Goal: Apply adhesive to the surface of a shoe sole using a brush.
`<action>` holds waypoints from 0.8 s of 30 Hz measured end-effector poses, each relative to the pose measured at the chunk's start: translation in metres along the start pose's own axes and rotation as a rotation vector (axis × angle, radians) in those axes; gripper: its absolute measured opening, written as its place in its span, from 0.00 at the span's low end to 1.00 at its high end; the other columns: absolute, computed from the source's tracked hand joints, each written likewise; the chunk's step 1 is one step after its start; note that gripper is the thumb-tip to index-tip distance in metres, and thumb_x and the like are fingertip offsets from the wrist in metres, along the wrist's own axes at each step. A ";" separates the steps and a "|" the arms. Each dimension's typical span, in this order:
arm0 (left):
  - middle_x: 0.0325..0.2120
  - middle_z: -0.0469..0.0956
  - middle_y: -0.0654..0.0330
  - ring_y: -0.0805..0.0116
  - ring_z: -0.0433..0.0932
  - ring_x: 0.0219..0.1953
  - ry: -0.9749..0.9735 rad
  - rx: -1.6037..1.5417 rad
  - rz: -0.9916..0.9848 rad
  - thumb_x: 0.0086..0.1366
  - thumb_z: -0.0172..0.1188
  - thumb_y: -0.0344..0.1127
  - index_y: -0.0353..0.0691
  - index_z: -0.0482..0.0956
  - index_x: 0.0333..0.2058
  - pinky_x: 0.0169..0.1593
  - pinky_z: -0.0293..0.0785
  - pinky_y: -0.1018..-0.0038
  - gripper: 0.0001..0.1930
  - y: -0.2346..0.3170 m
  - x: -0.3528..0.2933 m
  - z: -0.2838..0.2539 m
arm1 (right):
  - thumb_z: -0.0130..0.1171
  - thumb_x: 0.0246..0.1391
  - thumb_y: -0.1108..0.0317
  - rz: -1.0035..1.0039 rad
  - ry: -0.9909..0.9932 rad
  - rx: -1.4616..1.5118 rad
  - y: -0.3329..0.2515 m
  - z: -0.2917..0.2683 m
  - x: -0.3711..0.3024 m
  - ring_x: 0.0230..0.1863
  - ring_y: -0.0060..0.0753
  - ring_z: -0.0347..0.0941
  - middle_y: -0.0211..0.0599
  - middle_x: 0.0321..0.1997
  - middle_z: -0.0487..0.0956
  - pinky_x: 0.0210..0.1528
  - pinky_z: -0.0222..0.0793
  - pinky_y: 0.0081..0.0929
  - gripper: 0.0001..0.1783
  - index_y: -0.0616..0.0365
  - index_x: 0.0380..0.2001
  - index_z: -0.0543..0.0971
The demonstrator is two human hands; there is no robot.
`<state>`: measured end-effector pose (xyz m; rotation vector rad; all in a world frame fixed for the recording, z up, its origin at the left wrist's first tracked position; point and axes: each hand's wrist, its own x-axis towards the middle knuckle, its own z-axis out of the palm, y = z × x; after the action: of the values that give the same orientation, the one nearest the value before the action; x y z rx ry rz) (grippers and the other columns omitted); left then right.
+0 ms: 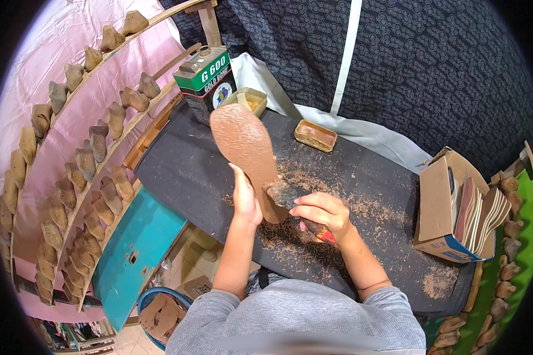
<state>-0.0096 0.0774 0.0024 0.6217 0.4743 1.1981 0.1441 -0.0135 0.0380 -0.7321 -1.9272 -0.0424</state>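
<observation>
My left hand grips a tan shoe sole by its edge, near the narrow heel end. The sole is held up above the dark table, its broad toe end pointing away and to the left. Its upper face has a wet, glossy, textured sheen. In my right hand is a brush with a dark, clumped head and some red and yellow on its handle. The brush head touches or overlaps the sole's heel half; the fingers hide much of the handle.
Brown shavings litter the dark tabletop. At the back stand a metal can, a shallow tub and a small brown-filled dish. A cardboard box of soles sits right. Racks of wooden shoe lasts line the left.
</observation>
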 end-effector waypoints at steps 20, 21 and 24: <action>0.45 0.72 0.55 0.64 0.75 0.34 0.073 0.018 0.127 0.65 0.26 0.65 0.42 0.63 0.54 0.35 0.76 0.64 0.35 0.012 0.011 -0.004 | 0.65 0.37 0.72 0.121 -0.044 0.145 -0.002 0.001 -0.021 0.33 0.39 0.76 0.40 0.34 0.77 0.34 0.74 0.30 0.13 0.59 0.32 0.79; 0.45 0.72 0.55 0.64 0.75 0.34 0.094 0.006 0.158 0.65 0.26 0.65 0.41 0.63 0.54 0.35 0.76 0.64 0.35 0.012 0.011 -0.003 | 0.65 0.37 0.72 0.077 -0.001 0.103 -0.004 0.002 -0.017 0.33 0.39 0.76 0.40 0.34 0.78 0.34 0.74 0.30 0.13 0.59 0.32 0.79; 0.44 0.72 0.54 0.64 0.74 0.34 0.053 -0.016 0.216 0.64 0.26 0.65 0.41 0.63 0.53 0.34 0.76 0.64 0.36 0.011 0.014 0.003 | 0.65 0.38 0.71 0.010 -0.034 0.054 -0.009 0.009 -0.008 0.32 0.40 0.76 0.40 0.34 0.77 0.34 0.74 0.31 0.14 0.60 0.33 0.79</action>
<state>-0.0116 0.0931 0.0115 0.6403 0.4498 1.4242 0.1349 -0.0213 0.0295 -0.7108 -1.9489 0.0283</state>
